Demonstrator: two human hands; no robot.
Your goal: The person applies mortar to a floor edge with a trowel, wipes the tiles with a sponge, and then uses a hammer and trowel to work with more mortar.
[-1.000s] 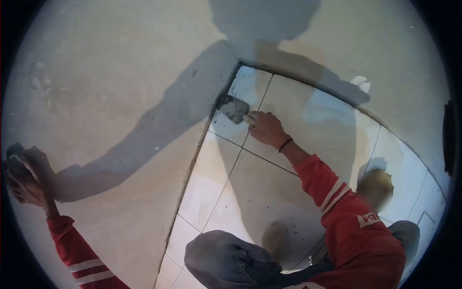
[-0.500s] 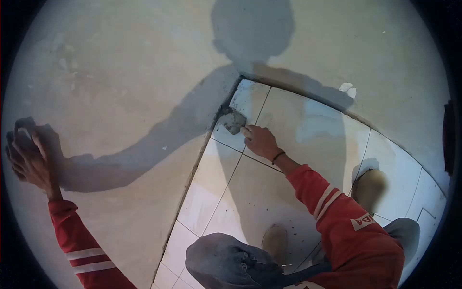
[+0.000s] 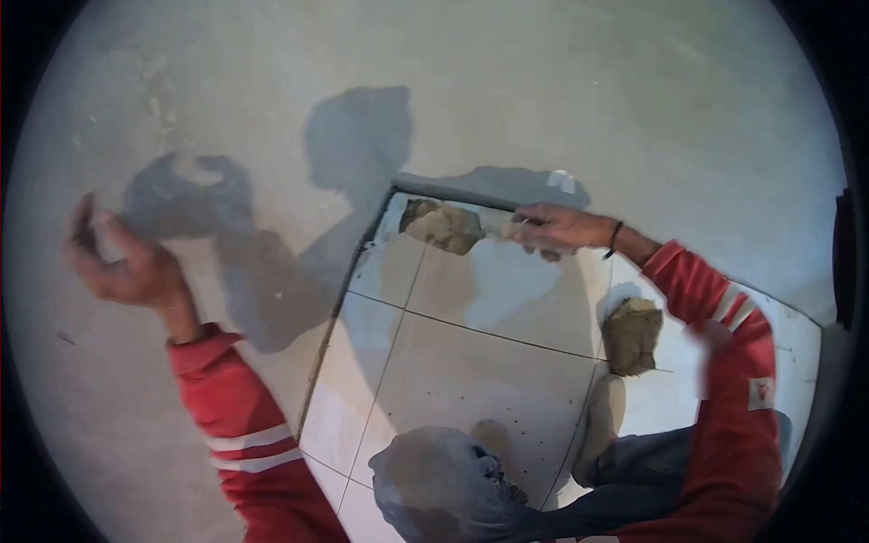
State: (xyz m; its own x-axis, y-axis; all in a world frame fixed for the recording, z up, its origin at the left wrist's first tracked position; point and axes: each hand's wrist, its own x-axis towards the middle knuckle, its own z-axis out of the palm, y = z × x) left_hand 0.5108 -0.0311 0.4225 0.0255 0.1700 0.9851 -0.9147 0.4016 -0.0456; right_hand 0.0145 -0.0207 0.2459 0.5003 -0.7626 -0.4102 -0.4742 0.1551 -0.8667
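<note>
My right hand [image 3: 563,228] is closed around the handle of a small trowel [image 3: 496,223], near the corner where the tiles meet the walls. At the trowel's far end, a brown, rough patch of mortar [image 3: 444,226] covers or hides much of the blade. Off to the left, my left hand [image 3: 131,262] is raised in front of the plastered wall [image 3: 244,72], fingers curved and apart, holding nothing. White floor tiles [image 3: 471,362] with dark joints lie below the trowel.
A rough brown lump [image 3: 634,337] sits on the tiles by my foot [image 3: 602,416]. My bent knee [image 3: 434,475] is at the bottom. A dark gap [image 3: 328,353] runs along the left tile edge. Small crumbs are scattered on the floor.
My left hand has come away from the wall and moved right. My right hand and the trowel have shifted right along the corner, and the view has turned.
</note>
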